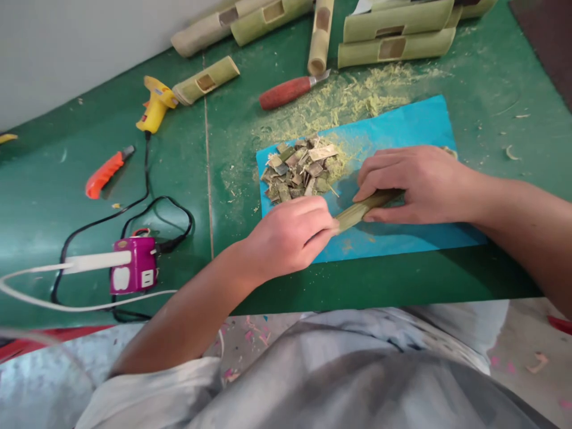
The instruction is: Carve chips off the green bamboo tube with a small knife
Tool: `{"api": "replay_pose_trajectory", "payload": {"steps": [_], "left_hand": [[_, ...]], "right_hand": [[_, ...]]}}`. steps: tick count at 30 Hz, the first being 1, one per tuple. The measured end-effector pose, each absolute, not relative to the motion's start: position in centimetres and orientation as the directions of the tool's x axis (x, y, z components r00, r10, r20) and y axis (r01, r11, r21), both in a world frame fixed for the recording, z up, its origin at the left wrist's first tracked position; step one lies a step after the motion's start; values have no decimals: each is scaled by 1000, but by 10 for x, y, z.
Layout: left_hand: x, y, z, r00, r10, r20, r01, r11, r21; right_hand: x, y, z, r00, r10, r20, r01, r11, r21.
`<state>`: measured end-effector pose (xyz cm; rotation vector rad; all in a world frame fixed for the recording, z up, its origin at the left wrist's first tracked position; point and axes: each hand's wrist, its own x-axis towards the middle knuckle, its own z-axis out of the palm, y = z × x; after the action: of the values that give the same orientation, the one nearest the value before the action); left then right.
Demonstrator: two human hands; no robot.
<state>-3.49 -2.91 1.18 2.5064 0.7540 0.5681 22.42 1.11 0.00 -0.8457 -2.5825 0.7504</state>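
Note:
Between my two hands lies a greenish bamboo strip (353,217), slanting up to the right over a blue sheet (420,122). My left hand (297,232) is closed around its lower left end. With thumb and fingers, my right hand (415,185) grips it farther along; the strip's far end is hidden under that palm. Just beyond my left hand sits a heap of small bamboo chips (299,170) on the sheet. A red-handled knife (286,92) lies behind the sheet, beside pale green shavings (370,95).
Cut bamboo tubes (397,47) with square openings line the back of the green table (236,280). At left are a yellow glue gun (156,106), a short bamboo tube (218,74), an orange utility knife (105,174) and a purple power adapter (134,265) with trailing cords.

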Motion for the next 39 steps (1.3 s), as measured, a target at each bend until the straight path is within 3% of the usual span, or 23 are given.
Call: {"api": "replay_pose_trajectory", "payload": {"steps": [11, 39], "left_hand": [[-33, -28, 13, 790, 562, 244, 423, -789, 446], [-29, -30, 14, 777, 579, 246, 431, -775, 463]], "right_hand": [[224, 9, 2, -765, 632, 122, 474, 682, -557], [224, 9, 5, -775, 619, 125, 466, 693, -550]]}}
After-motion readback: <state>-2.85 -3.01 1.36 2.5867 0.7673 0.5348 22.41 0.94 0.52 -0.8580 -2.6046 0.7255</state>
